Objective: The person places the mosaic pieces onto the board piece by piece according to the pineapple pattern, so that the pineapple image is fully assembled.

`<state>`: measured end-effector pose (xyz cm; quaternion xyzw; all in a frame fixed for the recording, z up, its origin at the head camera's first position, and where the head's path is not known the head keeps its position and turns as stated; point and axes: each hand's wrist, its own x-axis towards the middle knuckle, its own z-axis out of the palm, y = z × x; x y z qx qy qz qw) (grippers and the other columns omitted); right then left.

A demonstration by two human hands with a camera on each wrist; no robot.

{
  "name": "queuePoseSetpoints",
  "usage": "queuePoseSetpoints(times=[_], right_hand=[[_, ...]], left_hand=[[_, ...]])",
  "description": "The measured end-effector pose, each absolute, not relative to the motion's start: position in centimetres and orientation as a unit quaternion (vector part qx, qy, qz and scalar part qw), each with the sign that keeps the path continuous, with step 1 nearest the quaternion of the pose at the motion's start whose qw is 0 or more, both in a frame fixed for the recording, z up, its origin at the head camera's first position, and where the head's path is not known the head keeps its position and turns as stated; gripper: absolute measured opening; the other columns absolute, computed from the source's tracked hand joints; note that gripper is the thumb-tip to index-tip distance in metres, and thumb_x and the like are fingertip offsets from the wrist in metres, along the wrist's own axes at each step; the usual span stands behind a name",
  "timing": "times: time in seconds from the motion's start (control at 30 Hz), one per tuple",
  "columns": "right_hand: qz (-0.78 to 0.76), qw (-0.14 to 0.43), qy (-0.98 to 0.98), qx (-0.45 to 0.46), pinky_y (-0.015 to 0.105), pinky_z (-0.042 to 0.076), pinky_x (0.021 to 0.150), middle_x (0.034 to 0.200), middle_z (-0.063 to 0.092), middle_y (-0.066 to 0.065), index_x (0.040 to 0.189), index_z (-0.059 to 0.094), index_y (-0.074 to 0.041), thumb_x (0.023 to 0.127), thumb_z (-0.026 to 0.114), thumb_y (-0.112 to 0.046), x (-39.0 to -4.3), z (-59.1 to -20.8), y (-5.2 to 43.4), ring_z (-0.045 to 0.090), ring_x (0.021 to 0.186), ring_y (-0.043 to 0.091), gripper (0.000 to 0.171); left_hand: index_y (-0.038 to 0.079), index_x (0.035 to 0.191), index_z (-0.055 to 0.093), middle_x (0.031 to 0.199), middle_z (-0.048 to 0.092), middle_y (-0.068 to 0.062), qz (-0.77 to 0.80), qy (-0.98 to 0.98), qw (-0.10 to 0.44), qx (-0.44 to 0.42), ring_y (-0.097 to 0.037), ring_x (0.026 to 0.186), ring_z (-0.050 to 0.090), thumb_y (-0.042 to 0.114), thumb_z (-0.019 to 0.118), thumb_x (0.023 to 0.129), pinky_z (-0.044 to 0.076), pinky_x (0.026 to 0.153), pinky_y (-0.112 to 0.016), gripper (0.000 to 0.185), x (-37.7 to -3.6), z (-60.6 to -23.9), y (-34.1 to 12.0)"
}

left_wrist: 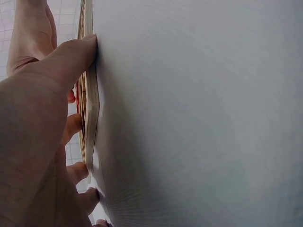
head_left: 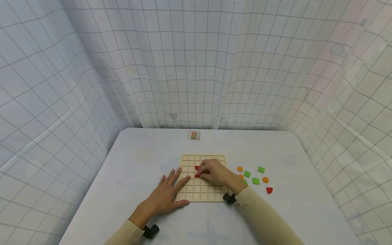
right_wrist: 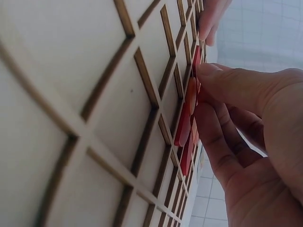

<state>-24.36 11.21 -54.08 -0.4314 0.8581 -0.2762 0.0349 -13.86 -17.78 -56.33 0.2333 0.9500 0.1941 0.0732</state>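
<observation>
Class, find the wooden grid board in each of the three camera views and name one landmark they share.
Head view: the wooden grid board lies flat at centre on the table, under both hands.
Left wrist view: only its thin edge shows, at upper left, against the left hand.
Right wrist view: its cells fill the left half, close up.
Shared landmark: the red pieces on the board, at the right hand; just a sliver from the left wrist.
</observation>
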Motion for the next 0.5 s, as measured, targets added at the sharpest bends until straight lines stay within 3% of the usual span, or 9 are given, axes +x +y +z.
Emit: queuePoseSetpoints(times=[0.33, 0.5], right_hand=[[-0.278, 0.027, 0.874, -0.398, 0.03, 0.064, 0.088, 0.111, 0.081, -0.001, 0.112, 0.09, -0.015, 0.107, 0.087, -0.015, -24.3, -54.0, 12.9, 0.073, 0.099, 0.012, 0.006], [-0.29, 0.03, 0.882, -0.37, 0.028, 0.065, 0.09, 0.114, 0.082, -0.002, 0.117, 0.091, -0.015, 0.106, 0.088, -0.015, -24.1, -54.0, 14.0, 0.076, 0.102, 0.012, 0.012]], left_hand=[[0.028, 0.182, 0.044, 0.196, 0.018, -0.022, 0.198, 0.95, 0.075, 0.23, -0.054, 0.181, 0.021, 0.07, 0.075, 0.106, 0.023, 0.14, -0.083, 0.092, -13.9, -56.1, -17.6], [0.03, 0.182, 0.044, 0.196, 0.019, -0.021, 0.193, 0.952, 0.077, 0.225, -0.054, 0.181, 0.021, 0.071, 0.076, 0.105, 0.023, 0.14, -0.083, 0.092, -14.0, -56.2, -17.6]])
